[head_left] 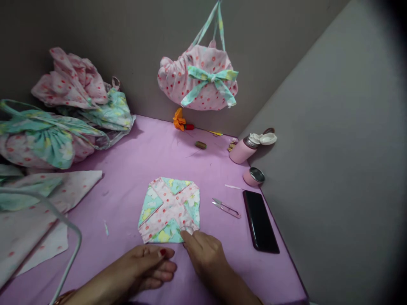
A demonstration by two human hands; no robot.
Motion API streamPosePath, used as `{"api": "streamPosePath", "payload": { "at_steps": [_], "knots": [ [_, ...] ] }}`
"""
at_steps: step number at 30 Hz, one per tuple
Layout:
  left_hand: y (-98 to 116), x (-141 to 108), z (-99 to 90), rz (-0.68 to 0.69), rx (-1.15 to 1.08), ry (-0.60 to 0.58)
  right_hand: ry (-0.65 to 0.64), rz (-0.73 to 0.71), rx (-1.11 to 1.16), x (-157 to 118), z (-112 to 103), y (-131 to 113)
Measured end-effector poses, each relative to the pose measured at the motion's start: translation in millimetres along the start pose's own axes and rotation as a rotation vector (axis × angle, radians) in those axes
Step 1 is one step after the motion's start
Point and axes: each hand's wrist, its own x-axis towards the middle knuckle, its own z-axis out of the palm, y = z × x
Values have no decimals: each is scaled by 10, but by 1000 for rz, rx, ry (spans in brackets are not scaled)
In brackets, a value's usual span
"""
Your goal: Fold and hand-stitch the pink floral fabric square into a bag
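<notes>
A patchwork piece of pink dotted and mint floral fabric lies flat on the purple cloth, its pink strips forming a cross. My right hand is at its lower right corner, thumb and fingers pinched together on the fabric edge. Just below the piece, my left hand hovers palm inward with its fingers apart and nothing in them. Thread snips rest on the cloth to the right of the fabric.
On the right are a black phone, a pink cup and an open pink bottle. Fabric bags pile up at left, near a white cable. A pink bag hangs above a thread spool.
</notes>
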Motion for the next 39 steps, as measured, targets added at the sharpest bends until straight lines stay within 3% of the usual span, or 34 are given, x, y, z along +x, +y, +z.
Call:
{"api": "streamPosePath", "payload": {
  "at_steps": [3, 6, 10, 13, 19, 21, 26, 39],
  "knots": [
    [21, -43, 68, -33, -97, -69, 63, -55, -105, 30, -7, 35],
    [35, -8, 166, -45, -249, -110, 183, -50, -72, 49, -17, 58],
    [35, 132, 308, 84, -417, 104, 279, -42, 43, 53, 3, 82],
    [33, 187, 360, 163, -380, 251, 232, 0, 205, 42, -4, 96],
    [40, 179, 326, 213, -224, 348, 131, 326, 517, 84, -125, 66],
    [47, 185, 319, 213, -220, 368, 85, 326, 560, 126, -157, 41],
    [39, 200, 300, 218, -273, 263, -13, 288, 582, 167, -163, -3],
    [50, 149, 267, 196, -236, 216, -2, 221, 578, 125, -113, 8]
  ]
}}
